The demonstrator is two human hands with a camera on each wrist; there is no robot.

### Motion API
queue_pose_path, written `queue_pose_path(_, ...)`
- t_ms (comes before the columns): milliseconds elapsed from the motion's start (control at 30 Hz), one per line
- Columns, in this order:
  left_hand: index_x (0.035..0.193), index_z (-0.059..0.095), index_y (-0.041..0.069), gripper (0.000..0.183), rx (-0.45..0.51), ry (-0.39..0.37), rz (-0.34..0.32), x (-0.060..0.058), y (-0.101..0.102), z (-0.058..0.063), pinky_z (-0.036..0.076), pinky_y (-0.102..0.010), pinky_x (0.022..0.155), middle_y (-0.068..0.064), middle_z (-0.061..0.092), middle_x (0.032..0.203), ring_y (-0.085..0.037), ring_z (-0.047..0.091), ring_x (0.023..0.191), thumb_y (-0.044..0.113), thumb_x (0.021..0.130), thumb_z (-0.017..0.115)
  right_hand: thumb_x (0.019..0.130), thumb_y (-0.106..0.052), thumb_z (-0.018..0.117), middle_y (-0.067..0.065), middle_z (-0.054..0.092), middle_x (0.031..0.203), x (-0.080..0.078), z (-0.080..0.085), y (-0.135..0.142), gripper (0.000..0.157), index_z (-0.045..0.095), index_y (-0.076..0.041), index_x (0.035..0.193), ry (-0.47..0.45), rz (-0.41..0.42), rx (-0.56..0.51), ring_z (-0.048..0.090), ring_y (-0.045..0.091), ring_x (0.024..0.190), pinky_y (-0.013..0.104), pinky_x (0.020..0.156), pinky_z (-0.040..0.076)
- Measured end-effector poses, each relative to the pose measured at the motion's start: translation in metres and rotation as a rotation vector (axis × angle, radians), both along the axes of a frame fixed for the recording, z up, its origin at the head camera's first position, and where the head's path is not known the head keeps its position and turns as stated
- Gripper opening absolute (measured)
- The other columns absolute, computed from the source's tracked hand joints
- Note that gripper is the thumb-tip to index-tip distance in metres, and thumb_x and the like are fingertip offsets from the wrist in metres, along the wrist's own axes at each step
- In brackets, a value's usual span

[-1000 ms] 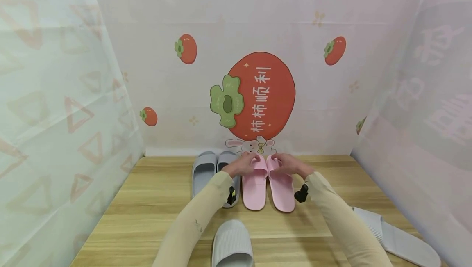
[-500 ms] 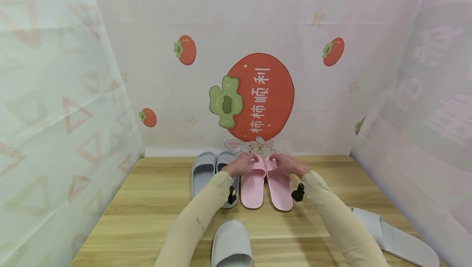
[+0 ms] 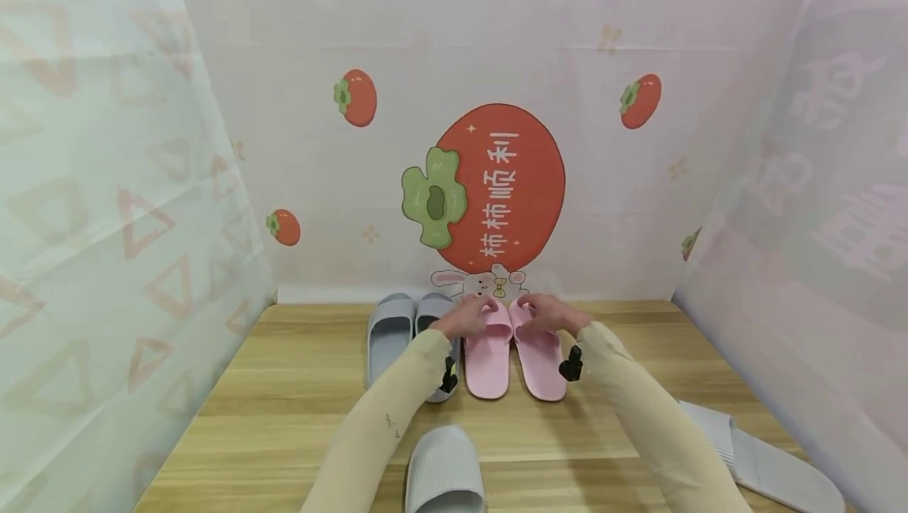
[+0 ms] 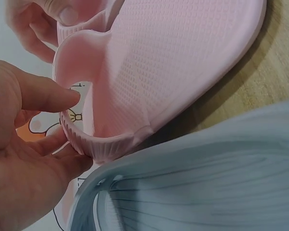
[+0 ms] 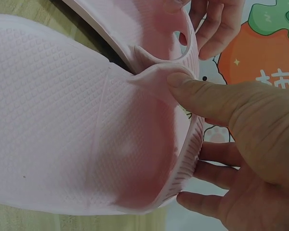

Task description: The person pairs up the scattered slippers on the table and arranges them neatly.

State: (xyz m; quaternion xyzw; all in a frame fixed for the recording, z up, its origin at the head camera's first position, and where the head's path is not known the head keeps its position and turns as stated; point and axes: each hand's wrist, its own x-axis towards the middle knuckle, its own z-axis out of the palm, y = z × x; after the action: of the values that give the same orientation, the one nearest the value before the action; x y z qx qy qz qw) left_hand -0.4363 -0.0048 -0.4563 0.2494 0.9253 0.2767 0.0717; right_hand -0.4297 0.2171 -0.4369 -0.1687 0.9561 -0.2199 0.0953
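Note:
Two pink slippers lie side by side near the back wall, toes toward it. My left hand (image 3: 464,318) pinches the strap of the left pink slipper (image 3: 488,367), thumb on the inner side and fingers outside. Likewise, my right hand (image 3: 552,316) holds the strap of the right pink slipper (image 5: 53,120), with the thumb on the strap's inner edge in the right wrist view. The heels spread slightly apart while the toes sit close together. Left of the pink pair stands a blue-grey pair of slippers (image 3: 388,343), partly hidden by my left hand and sleeve.
A light grey slipper (image 3: 445,458) lies in front, toe toward the wall. Another light grey slipper (image 3: 780,466) lies angled at the right, partly behind my sleeve. Printed cloth walls enclose the wooden surface (image 3: 284,387) at back, left and right.
Both pink slippers have shifted very slightly toward the back wall, with my hands keeping their hold on the straps. The grey slippers have stayed in place.

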Motion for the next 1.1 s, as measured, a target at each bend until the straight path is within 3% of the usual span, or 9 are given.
queue_pose_path(200,0.129,0.058,0.017,0.053,0.012,-0.04,0.019,0.0,0.001,0.0,0.048,-0.036,0.087,-0.011,0.052,0.138,-0.023,0.049,0.117,0.048,0.087,0.07,0.078,-0.03,0.081,0.019,0.06,0.13,-0.004,-0.001,-0.002,0.062,0.058,-0.011,0.132,-0.021,-0.015,0.021,0.056,0.033,0.118,0.051,0.102,0.044)
queue_pose_path(800,0.13,0.057,0.019,0.049,0.024,-0.102,0.073,-0.011,0.012,-0.005,0.049,-0.039,0.09,-0.014,0.048,0.14,-0.025,0.05,0.113,0.039,0.088,0.071,0.078,-0.03,0.081,0.017,0.06,0.128,-0.015,-0.001,-0.002,0.058,0.059,-0.014,0.13,-0.056,-0.04,0.053,0.057,0.031,0.116,0.049,0.101,0.044)
queue_pose_path(1100,0.131,0.055,0.02,0.053,-0.013,-0.111,0.101,-0.012,0.013,-0.007,0.048,-0.039,0.087,-0.013,0.049,0.131,-0.024,0.048,0.11,0.044,0.087,0.071,0.078,-0.029,0.081,0.015,0.061,0.124,-0.023,-0.005,-0.003,0.058,0.059,-0.013,0.128,-0.06,-0.023,0.069,0.057,0.028,0.112,0.049,0.101,0.044)
